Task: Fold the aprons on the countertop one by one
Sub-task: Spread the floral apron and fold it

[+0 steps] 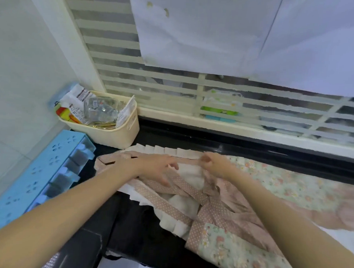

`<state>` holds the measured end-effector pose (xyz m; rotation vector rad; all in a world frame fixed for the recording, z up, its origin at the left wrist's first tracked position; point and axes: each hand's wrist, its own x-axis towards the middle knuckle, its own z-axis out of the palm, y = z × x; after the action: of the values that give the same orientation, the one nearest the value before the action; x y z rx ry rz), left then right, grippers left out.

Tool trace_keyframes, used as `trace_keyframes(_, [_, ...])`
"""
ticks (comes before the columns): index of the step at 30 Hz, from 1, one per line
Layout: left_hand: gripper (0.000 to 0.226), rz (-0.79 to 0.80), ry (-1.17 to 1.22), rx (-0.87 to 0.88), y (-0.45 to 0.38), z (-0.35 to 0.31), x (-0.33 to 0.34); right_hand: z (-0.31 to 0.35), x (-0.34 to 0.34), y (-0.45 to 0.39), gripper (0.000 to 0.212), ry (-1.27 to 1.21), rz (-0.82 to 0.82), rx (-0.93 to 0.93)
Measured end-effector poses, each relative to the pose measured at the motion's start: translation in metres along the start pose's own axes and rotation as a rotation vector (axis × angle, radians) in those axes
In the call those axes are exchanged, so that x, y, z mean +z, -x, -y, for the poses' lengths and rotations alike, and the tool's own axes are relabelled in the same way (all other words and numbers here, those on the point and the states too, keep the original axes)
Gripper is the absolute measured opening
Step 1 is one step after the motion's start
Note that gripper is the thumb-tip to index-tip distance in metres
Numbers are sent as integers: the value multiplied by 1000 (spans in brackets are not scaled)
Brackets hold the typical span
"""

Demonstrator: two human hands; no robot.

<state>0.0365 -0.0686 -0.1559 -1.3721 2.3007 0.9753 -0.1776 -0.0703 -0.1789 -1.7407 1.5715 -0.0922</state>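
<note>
Our left hand (156,167) presses flat on the pink apron (189,193); our right hand (213,163) pinches its far frill, mid-fold; next we square the edges.

An apron (220,200) is lying on the countertop (172,137). A basket (111,131) is sitting at its ten o'clock, a rack (38,174) at nine.

Black countertop (252,146) under floral apron (240,207), cream basket (115,135), blue rack (38,174)

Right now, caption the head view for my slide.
Left hand flattens the pink ruffled apron; right hand pinches its edge.
</note>
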Motion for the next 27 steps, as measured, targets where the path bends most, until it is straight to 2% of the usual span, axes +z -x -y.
trace_keyframes(3, [49, 42, 65, 72, -27, -43, 33, -59, -26, 32, 23, 35, 22, 118])
trace_keyframes(6, [65, 59, 102, 94, -41, -78, 52, -110, -30, 68, 30, 59, 164, 154])
trace_keyframes(10, [64, 32, -271, 249, -51, -122, 76, -159, -35, 116, 41, 78, 301, 203])
trace_keyframes(13, [49, 14, -556, 300, -57, -149, 102, -198, -38, 148, 56, 366, 255, 293])
trace_keyframes(15, [31, -23, -479, 251, -58, -159, 107, -227, -32, 162, 60, 475, 222, 362])
trace_keyframes(18, [25, 63, -295, 195, -55, -166, 103, -255, -30, 191, 9, 497, 274, 437])
trace_keyframes(21, [17, 230, -63, 140, -47, -164, 93, -270, -45, 220, 19, 222, 315, 350])
trace_keyframes(23, [10, 180, 25, 69, -48, -165, 87, -276, -56, 233, 20, -147, 190, 358])
trace_keyframes(24, [18, 82, -40, 11, -51, -161, 85, -277, -57, 231, 18, -233, 69, 367])
trace_keyframes(26, [39, -66, -281, -152, -61, -163, 88, -278, -50, 220, 13, -101, -183, 374])
trace_keyframes(27, [45, -110, -347, -208, -67, -166, 94, -278, -42, 211, 7, -4, -253, 376])
